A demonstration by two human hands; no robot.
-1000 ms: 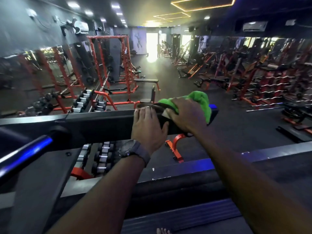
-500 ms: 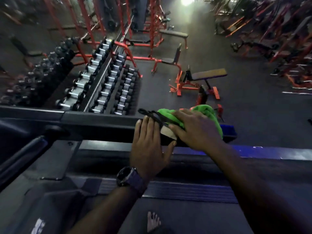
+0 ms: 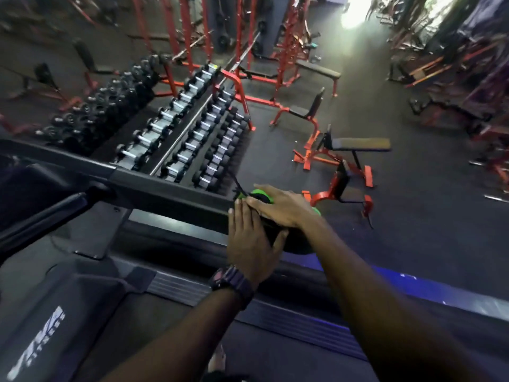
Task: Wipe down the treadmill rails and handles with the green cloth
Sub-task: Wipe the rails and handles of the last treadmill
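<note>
**Ana:** Head view looks down over the treadmill's long black side rail (image 3: 170, 188), which runs from the left edge to the middle of the picture. Where is the bright green cloth?

**Ben:** The bright green cloth (image 3: 257, 193) sits at the rail's right end, almost covered by the right hand (image 3: 281, 206). Only a green patch by the fingertips and a sliver past the wrist show.

**Ana:** How does that hand lie?

**Ben:** Palm down, fingers nearly straight and close together, pressing the cloth onto the rail's end. It is flat, not curled round anything.

**Ana:** And the left hand?

**Ben:** The left hand (image 3: 252, 241) lies flat on the same rail just beside the right one, fingers straight and together, thumb spread out to the side. Its fingertips touch the right hand's fingers. A dark wristwatch (image 3: 232, 282) sits on that wrist.

**Ana:** Anything near the cloth?

**Ben:** A thin black strap (image 3: 237, 183) sticks up just left of the green patch; I cannot tell what it belongs to.

**Ana:** Beyond the rail?

**Ben:** A tiered rack of black and chrome dumbbells (image 3: 190, 139) stands behind it, and a red-framed bench with a black pad (image 3: 355, 144) stands on the dark floor to the right. Bare toes (image 3: 217, 359) show at the bottom edge.
</note>
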